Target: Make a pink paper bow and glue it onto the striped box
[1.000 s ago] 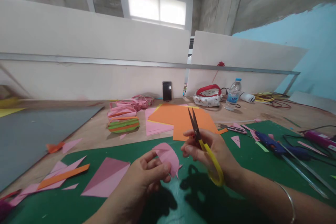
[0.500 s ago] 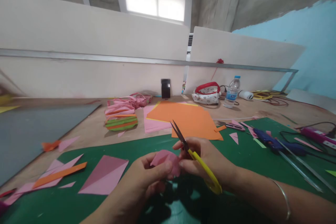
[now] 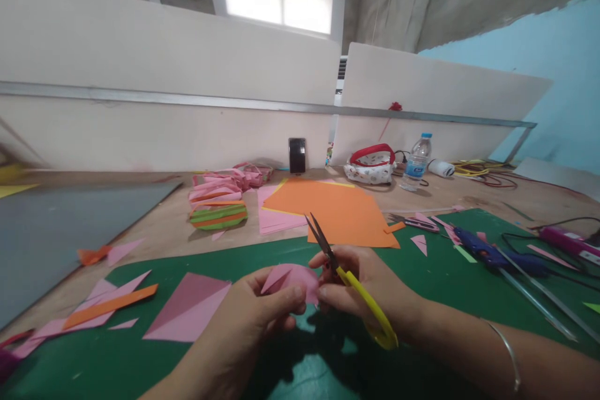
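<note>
- The pink paper piece [image 3: 293, 280] is held up between both hands, over the green mat [image 3: 107, 356] covering the table's [image 3: 157, 228] near side.
- The left hand [image 3: 262, 309] has its grip pinching the piece by its near edge, thumb on top.
- The right hand [image 3: 370, 278] has its grip closed around the scissors [image 3: 347, 278], blades slightly parted; its fingertips seem to meet the piece's right edge.
- It should handle as nearly weightless, thin, easily creased; best held lightly by the rim, sparing the curve.
- Scissors: smooth yellow loops, dark tapering blades.
- Toward the mat's left edge lies a flat pink sheet [image 3: 185, 312], crossed by a diagonal crease.
</note>
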Demonstrator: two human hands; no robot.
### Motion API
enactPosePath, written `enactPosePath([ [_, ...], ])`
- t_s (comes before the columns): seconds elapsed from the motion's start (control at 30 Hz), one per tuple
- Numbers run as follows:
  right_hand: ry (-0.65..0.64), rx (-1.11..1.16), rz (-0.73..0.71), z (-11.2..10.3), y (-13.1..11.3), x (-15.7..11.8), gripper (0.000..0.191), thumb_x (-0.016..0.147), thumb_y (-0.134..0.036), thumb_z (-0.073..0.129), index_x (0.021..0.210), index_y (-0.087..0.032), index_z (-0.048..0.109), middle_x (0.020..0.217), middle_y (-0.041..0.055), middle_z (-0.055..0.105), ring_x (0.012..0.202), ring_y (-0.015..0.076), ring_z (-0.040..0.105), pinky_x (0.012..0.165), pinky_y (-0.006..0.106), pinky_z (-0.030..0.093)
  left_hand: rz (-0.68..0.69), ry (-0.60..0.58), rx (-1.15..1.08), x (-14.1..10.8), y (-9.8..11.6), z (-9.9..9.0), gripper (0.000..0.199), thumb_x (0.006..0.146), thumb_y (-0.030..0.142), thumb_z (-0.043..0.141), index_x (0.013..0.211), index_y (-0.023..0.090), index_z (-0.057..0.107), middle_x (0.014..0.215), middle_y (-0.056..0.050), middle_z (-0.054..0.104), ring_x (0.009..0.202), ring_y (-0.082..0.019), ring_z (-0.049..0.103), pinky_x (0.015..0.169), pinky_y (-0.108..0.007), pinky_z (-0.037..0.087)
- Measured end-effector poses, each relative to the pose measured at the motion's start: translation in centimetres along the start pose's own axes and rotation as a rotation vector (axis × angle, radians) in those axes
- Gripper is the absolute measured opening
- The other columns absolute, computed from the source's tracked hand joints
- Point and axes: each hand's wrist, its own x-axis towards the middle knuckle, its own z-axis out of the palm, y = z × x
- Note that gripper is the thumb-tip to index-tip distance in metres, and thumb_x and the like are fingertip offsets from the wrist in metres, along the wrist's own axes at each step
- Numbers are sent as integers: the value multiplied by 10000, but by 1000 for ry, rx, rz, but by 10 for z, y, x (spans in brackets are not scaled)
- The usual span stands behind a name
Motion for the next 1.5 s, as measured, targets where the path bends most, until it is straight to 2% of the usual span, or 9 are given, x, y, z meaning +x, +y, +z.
enactPosePath([
  [0.13, 32, 9, 26, 1, -2, -1, 246, 716, -109, 603, 949, -164, 548, 647, -55, 573, 574, 97, 605, 539, 199, 452, 11, 13, 6, -1, 0, 1, 131, 613, 229, 779, 670, 150, 692, 584, 9, 608, 526, -68, 477, 497, -159, 375],
  [0.3, 36, -34, -47, 4, -3, -2, 207, 743, -115, 592, 943, -159, 562, 646, -50, 579, 585, 103, 615, 565, 212, 475, 39, 39, 45, -1, 0, 3, 101, 651, 229, 742, 695, 155, 688, 602, 6, 611, 554, -82, 480, 511, -167, 377],
  [0.5, 49, -56, -59, 5, -2, -2, 211, 726, -90, 590, 923, -163, 567, 625, -54, 589, 579, 109, 621, 576, 220, 488, 28, 36, 35, 0, -2, 2, 161, 630, 282, 771, 692, 159, 688, 603, 12, 600, 545, -81, 468, 511, -172, 371],
  [0.8, 33, -68, -93, 3, -1, -2, 236, 715, -111, 614, 939, -167, 566, 631, -56, 564, 583, 96, 585, 583, 214, 465, 33, 27, 51, 0, -1, 2, 88, 664, 209, 744, 659, 154, 675, 586, 28, 596, 534, -60, 468, 504, -145, 375],
  [1.13, 60, -128, -60, 4, -2, -2, 243, 713, -83, 608, 940, -162, 569, 626, -69, 514, 529, 61, 482, 521, 183, 388, -59, -96, 36, 2, -7, -2, 142, 670, 227, 767, 765, 141, 704, 601, 15, 598, 533, -51, 481, 497, -129, 386],
  [1.23, 46, -121, -79, 0, -2, -3, 235, 757, -141, 616, 982, -154, 550, 679, -52, 531, 575, 72, 496, 559, 192, 405, -22, -78, 19, 3, -6, -3, 129, 678, 237, 758, 688, 149, 664, 569, 29, 581, 496, -42, 451, 471, -126, 361],
  [1.3, -2, -135, -94, -5, -2, -4, 272, 780, -215, 640, 1025, -150, 541, 713, -45, 517, 603, 77, 475, 560, 190, 394, 26, -20, 5, 4, -2, -5, 160, 672, 259, 763, 677, 153, 642, 574, 30, 586, 509, -48, 461, 472, -127, 358],
  [1.4, -99, -255, -97, -13, -2, -5, 331, 780, -305, 671, 1046, -143, 557, 719, -46, 474, 615, 80, 407, 534, 186, 351, 65, 103, 2, 5, 4, -8, 190, 659, 274, 774, 738, 155, 648, 618, 24, 607, 585, -70, 512, 515, -132, 393],
  [1.5, -152, -387, -78, -17, -2, -5, 328, 781, -358, 665, 1013, -142, 580, 707, -41, 472, 611, 85, 382, 518, 188, 324, 77, 140, -11, 6, 8, -10, 205, 656, 281, 775, 770, 161, 654, 651, 23, 619, 623, -77, 534, 548, -138, 417],
])
